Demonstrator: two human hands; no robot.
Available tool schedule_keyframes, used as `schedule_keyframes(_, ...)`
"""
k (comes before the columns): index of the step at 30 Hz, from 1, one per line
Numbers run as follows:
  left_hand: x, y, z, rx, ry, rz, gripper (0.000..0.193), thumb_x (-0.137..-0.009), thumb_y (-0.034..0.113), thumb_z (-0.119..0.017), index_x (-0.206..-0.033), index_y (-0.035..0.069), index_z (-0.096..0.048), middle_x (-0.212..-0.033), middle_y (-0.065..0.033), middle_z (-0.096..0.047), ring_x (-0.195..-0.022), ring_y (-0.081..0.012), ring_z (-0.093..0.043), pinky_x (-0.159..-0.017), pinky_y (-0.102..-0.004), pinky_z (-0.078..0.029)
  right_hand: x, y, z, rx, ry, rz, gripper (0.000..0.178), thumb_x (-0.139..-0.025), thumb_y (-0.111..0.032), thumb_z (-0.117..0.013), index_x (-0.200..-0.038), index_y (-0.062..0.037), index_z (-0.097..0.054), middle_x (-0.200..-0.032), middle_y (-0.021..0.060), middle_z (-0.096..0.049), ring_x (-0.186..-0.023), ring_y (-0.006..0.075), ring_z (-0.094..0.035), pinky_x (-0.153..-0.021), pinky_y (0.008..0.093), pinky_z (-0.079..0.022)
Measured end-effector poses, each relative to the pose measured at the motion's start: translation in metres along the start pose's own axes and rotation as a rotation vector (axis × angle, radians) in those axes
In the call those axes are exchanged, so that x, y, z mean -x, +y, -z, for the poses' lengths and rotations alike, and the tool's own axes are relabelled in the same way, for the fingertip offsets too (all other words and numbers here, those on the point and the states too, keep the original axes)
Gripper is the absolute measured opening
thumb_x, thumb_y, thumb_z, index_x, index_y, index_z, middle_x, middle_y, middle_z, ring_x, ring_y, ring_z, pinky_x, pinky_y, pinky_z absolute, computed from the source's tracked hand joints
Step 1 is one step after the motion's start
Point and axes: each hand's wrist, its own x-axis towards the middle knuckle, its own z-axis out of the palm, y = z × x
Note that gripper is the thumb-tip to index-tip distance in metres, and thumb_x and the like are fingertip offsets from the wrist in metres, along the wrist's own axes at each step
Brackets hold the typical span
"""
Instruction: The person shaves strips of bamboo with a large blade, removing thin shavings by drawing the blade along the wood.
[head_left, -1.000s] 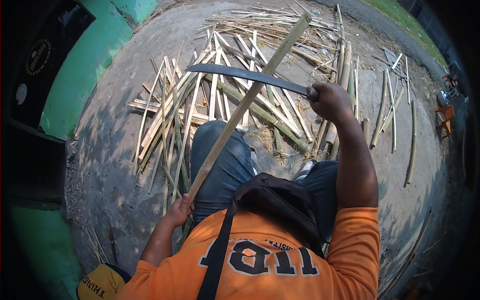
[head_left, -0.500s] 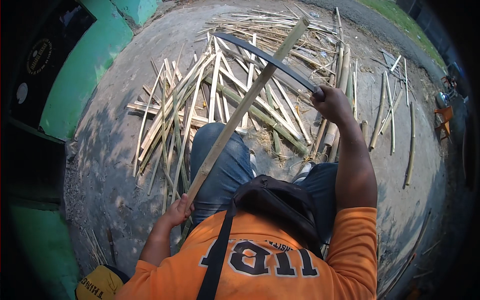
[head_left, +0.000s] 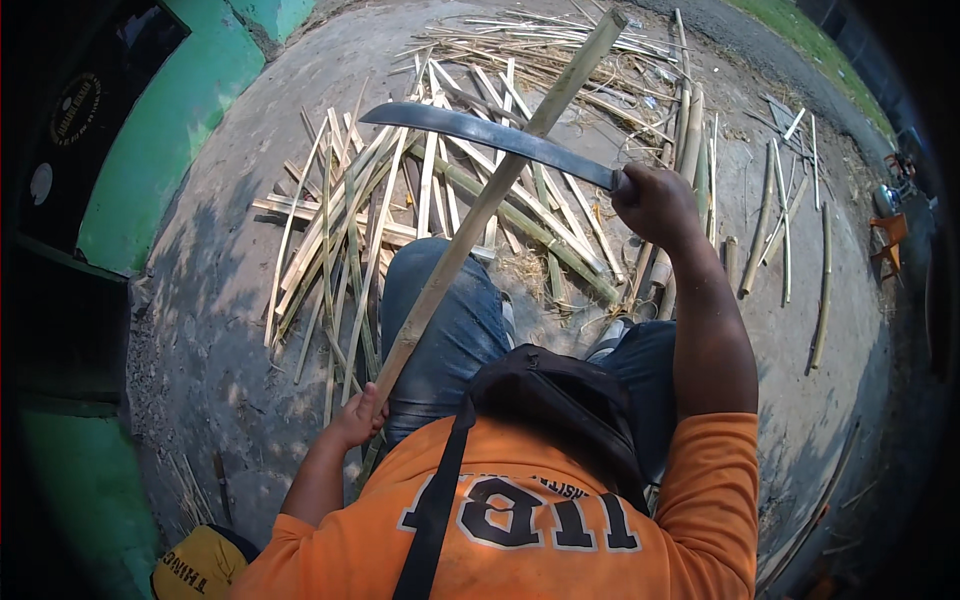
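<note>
My left hand [head_left: 358, 416] is closed round the near end of a long flat bamboo strip [head_left: 440, 285], which slants up and away to the right past my left knee. In my right hand [head_left: 655, 205] is the handle of a machete [head_left: 470, 130] with a long, slightly curved dark blade. The blade lies across the upper part of the strip, its tip pointing left. Whether the edge bites into the strip I cannot tell. Beyond my knees a pile of split bamboo strips [head_left: 430, 190] rests on the ground.
More thin strips [head_left: 530, 45] lie at the far side. Bamboo poles [head_left: 690, 130] and loose sticks [head_left: 822, 290] lie to the right. A green wall [head_left: 160, 150] stands at the left, a yellow and black cap-like thing [head_left: 200, 565] at lower left, an orange chair [head_left: 888, 245] far right.
The machete has come down along the strip toward me, and its blade tip has swung left and nearer. My left hand keeps its grip in nearly the same place.
</note>
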Motion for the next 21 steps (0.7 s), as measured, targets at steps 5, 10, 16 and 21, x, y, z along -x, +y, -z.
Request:
schedule_keyframes(5,-0.002,-0.002,0.005,0.047,-0.065,0.034,0.082,-0.095,0.087,-0.030,-0.091,0.009,-0.054,-0.061,0.0030,-0.041,-0.049,-0.0094,-0.037,-0.049,-0.0268,-0.031,-0.004,-0.034,-0.020,-0.046,-0.074,0.252,0.020,-0.084,-0.023,-0.070,-0.069,-0.0137,-0.061,-0.061,0.0100,-0.062,-0.063,0.0364,-0.065,-0.066,0.0479,-0.052)
schedule_keyframes(10,-0.003,0.000,0.002,0.064,-0.063,0.041,0.083,-0.094,0.088,-0.030,-0.092,0.009,-0.052,-0.061,0.0029,-0.039,-0.049,-0.0097,-0.033,-0.048,-0.0269,-0.028,-0.002,-0.007,-0.049,-0.036,-0.136,0.214,0.013,-0.083,-0.023,-0.070,-0.075,-0.0133,-0.066,-0.065,0.0117,-0.065,-0.067,0.0382,-0.066,-0.069,0.0488,-0.053)
schedule_keyframes(16,0.000,0.007,0.004,0.110,-0.117,0.142,0.083,-0.094,0.089,-0.029,-0.095,0.009,-0.051,-0.062,0.0032,-0.036,-0.050,-0.0100,-0.030,-0.048,-0.0271,-0.027,0.001,-0.007,-0.049,-0.126,-0.196,0.000,0.013,-0.086,-0.023,-0.066,-0.082,-0.0123,-0.072,-0.072,0.0176,-0.067,-0.073,0.0411,-0.068,-0.072,0.0537,-0.055)
schedule_keyframes(21,-0.005,0.002,0.005,0.109,-0.093,0.118,0.084,-0.094,0.089,-0.028,-0.095,0.009,-0.051,-0.062,0.0029,-0.036,-0.049,-0.0102,-0.029,-0.048,-0.0275,-0.027,-0.006,-0.033,-0.041,-0.078,-0.224,0.154,0.018,-0.089,-0.025,-0.064,-0.079,-0.0121,-0.070,-0.071,0.0158,-0.066,-0.071,0.0399,-0.068,-0.069,0.0529,-0.055)
